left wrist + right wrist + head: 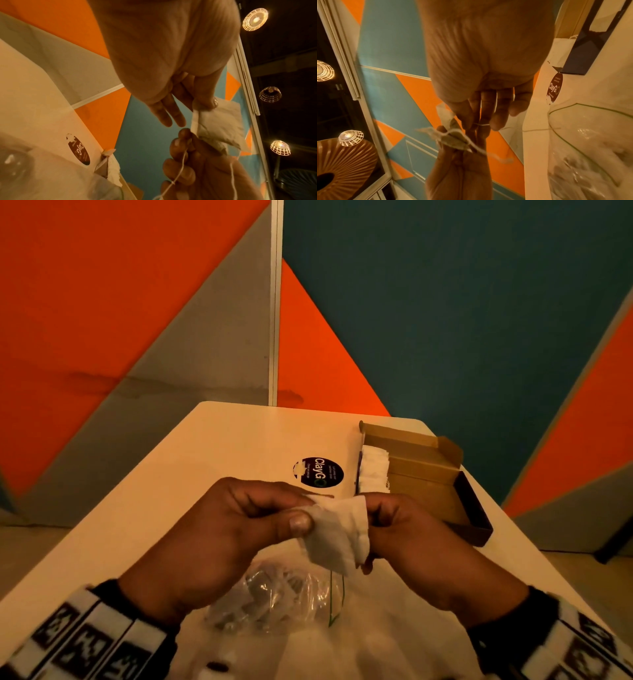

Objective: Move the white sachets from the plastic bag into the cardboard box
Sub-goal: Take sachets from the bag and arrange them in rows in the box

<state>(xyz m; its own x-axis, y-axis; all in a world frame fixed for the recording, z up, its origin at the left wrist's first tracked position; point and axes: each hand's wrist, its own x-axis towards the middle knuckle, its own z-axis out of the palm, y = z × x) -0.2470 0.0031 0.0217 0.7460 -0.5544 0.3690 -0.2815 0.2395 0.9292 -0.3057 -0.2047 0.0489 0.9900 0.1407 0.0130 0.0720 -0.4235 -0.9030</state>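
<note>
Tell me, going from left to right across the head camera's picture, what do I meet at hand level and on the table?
Left hand → white sachet, pinched by both hands → right hand → cardboard box at the table's right edge.

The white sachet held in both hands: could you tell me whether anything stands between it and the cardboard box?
Nothing visible does. The white sachet is pinched between the left hand and the right hand above the plastic bag. The cardboard box lies open just beyond on the table, sachets stacked at its left end.
</note>
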